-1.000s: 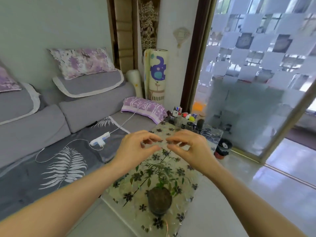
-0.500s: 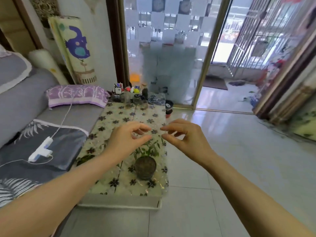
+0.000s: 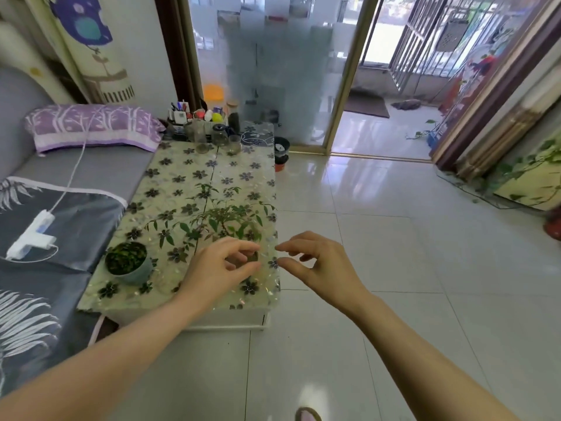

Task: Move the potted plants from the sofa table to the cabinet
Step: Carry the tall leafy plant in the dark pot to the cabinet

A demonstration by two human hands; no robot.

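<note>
1. Two potted plants stand on the tabletop point(image 3: 182, 183), a low surface under a floral plastic cover, set against a grey sofa point(image 3: 91, 168) on a glossy white tiled floor point(image 3: 425, 268).
2. One is a leafy plant point(image 3: 218, 220) near the front right edge, its pot mostly hidden behind the left hand point(image 3: 218, 268); the other is a small plant in a grey-green pot point(image 3: 129, 264) at the front left corner.
3. Left hand hovers in front of the leafy plant's pot, fingers loosely curled, holding nothing I can see.
4. Right hand point(image 3: 318, 265) hangs just off the table's right edge, fingers relaxed and slightly bent, empty.
5. Glass jars point(image 3: 212, 136) and small clutter crowd the far end; a purple pillow point(image 3: 94, 126) and a white charger point(image 3: 30, 235) lie on the sofa.
6. Frosted glass doors point(image 3: 273, 56) stand behind.
</note>
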